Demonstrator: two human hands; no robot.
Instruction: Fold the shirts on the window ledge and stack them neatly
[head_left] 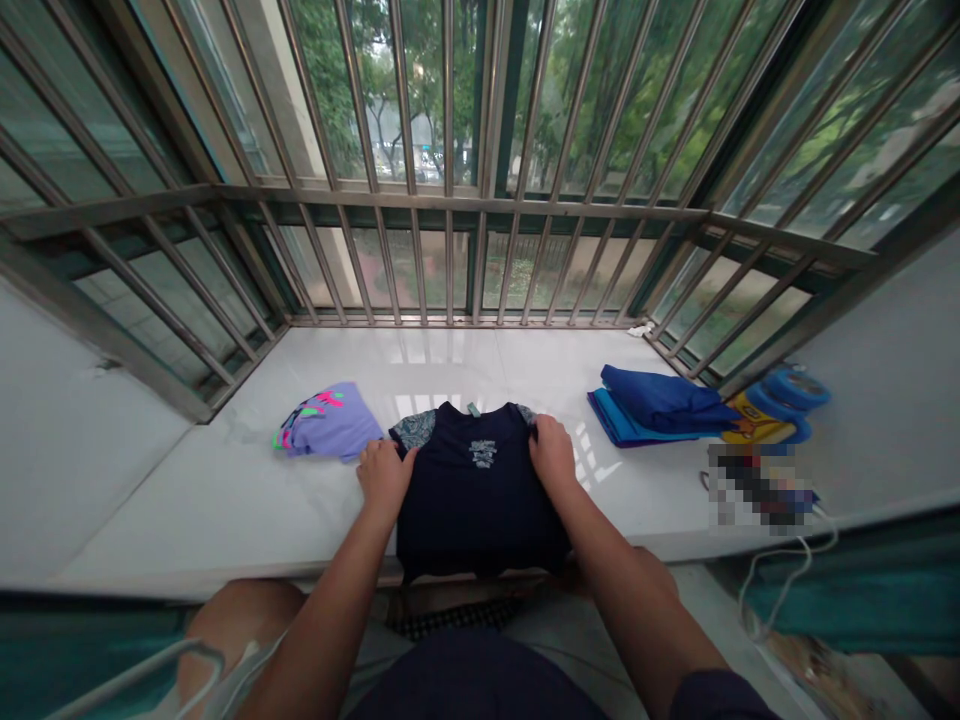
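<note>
Navy shirt (480, 510): front up, unfolded, on white ledge (225, 520). Left hand (385, 472) and right hand (553, 455): at its opposite sides; pinching or pressing, cannot tell. Blue clothes (660, 402), right: folded, apparently done. Purple garment (334, 422), left: loose, apparently pending.

Daylight streaming through a three-sided window (516, 100), metal bars (448, 100) ranked right across it, leafy green trees (606, 70) crowding the view beyond the glass! Below, a glossy white windowsill (225, 500) catches bright, bar-striped reflections (427, 345), with pale walls (60, 400) flanking it left and right
</note>
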